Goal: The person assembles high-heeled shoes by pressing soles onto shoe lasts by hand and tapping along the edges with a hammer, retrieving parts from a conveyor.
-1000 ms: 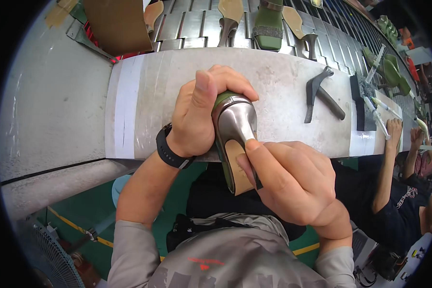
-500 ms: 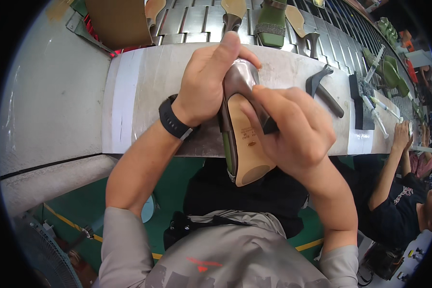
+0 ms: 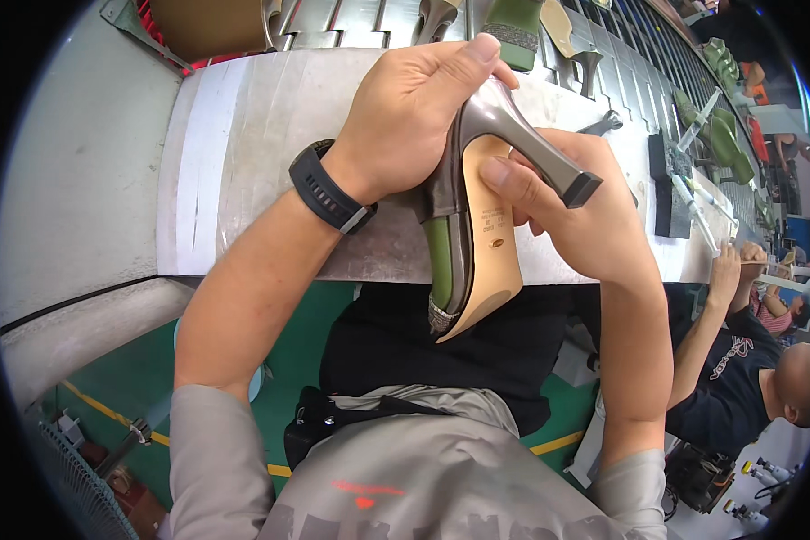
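Observation:
A high-heeled shoe is held up over the bench, its tan sole facing me and its toe pointing down toward my lap. Its upper is brown and green, with a glittery band near the toe. My left hand wraps round the heel end at the top. My right hand grips the shoe's right side, thumb on the sole beside the brown heel; its other fingers are mostly behind the shoe. Beyond the right hand, a hammer lies on the bench, partly hidden.
Across the far side of the pale workbench runs a slatted metal conveyor carrying more shoes. Several syringes and a black block sit at the right. A co-worker works further right.
The shoe has turned so its heel stem and green side show more. My right hand has shifted from the heel onto the sole's edge. My view has tilted slightly.

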Tool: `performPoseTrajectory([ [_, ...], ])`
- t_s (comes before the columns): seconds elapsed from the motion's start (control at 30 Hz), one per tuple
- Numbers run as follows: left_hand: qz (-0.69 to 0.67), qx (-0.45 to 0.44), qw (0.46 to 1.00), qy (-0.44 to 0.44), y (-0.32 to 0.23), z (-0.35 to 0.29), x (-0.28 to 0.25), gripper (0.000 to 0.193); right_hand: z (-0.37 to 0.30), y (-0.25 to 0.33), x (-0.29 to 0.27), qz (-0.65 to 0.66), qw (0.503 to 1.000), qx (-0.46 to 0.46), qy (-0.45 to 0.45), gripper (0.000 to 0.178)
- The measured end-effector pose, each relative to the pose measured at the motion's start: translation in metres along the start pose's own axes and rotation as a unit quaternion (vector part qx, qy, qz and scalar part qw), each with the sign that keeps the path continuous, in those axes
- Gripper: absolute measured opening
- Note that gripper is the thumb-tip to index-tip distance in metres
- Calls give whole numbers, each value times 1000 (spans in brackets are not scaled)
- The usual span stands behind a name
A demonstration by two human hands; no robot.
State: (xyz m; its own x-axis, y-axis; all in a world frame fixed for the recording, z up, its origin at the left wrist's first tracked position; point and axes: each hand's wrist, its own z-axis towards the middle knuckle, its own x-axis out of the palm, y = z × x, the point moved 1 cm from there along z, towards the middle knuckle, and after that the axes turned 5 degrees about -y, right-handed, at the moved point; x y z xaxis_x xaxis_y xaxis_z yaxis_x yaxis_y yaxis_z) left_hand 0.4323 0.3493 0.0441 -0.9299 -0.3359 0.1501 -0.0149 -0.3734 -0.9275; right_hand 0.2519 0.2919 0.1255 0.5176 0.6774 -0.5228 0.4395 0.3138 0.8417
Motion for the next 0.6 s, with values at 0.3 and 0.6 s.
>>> performPoseTrajectory([
  [0.3,38,15,999,-17,-2,-1,4,70,8,-4,5,-39,998,-49,15,48],
  [0.6,-19,-62,998,-2,-1,-4,6,55,6,2,13,6,1000,18,-17,38],
])
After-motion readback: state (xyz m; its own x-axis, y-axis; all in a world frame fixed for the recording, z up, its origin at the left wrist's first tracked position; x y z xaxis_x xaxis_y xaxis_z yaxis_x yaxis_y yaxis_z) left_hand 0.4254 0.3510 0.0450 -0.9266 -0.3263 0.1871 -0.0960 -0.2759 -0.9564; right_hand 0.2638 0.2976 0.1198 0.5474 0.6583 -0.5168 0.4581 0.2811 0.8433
